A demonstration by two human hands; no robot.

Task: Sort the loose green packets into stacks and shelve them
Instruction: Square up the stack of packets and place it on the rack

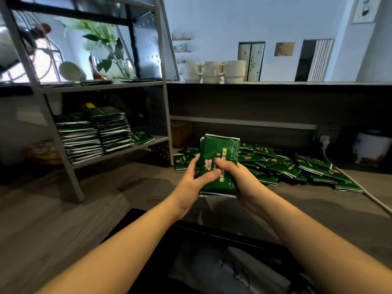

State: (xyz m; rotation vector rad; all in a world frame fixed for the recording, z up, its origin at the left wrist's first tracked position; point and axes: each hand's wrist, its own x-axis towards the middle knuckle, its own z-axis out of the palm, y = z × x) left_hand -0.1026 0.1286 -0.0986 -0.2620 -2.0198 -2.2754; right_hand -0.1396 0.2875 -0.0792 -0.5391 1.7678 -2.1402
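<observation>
— How is the bundle held?

— A bundle of green packets [218, 164] is clamped upright between both hands, long axis vertical; the left hand [196, 179] is wrapped round its left edge, the right hand [235, 177] round its right.

— And where must it be taken?

— To the far left: two stacks of packets [93, 132] are already set on the lower shelf [127, 148], so the left hand is judged nearer. The loose heap [286, 166] is left on the tabletop [84, 209], just beyond the hands to the right.
</observation>
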